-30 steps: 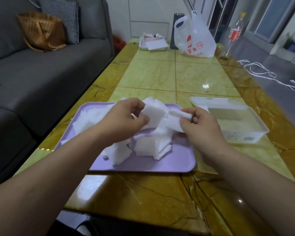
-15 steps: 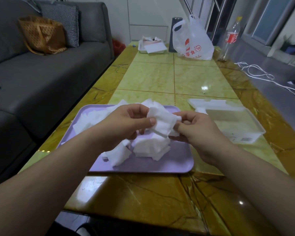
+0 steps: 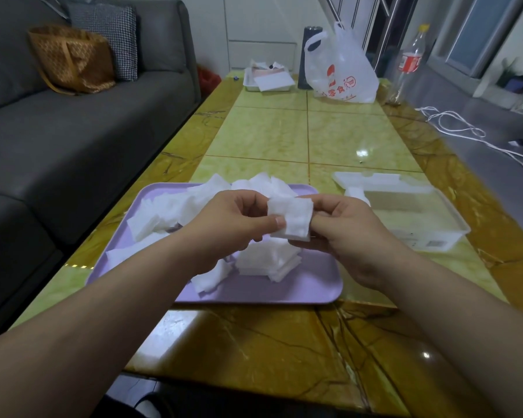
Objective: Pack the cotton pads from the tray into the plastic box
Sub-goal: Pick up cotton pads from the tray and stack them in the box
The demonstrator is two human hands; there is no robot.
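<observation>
Your table (image 3: 308,137) has a glossy yellow-green tiled top with a brown marbled border. Nearest you lies the lilac tray (image 3: 314,292), with the clear plastic box (image 3: 453,224) just to its right and the box's lid (image 3: 384,179) behind it. At the far end sit a white tray (image 3: 249,84), a dark cylinder (image 3: 310,49), a printed plastic bag (image 3: 341,73) and a red-labelled bottle (image 3: 408,61).

I see the cotton pads (image 3: 290,218) as soft, matt white fibre with a faintly quilted surface. The tray (image 3: 314,285) looks like smooth lilac plastic with a dull sheen. The plastic box (image 3: 435,233) is frosted and translucent. The tabletop (image 3: 284,342) is glossy and marble-patterned, and it throws back glare. The sofa (image 3: 73,140) is matt grey woven cloth. The carrier bag (image 3: 341,70) is thin, shiny, crinkled plastic.
</observation>
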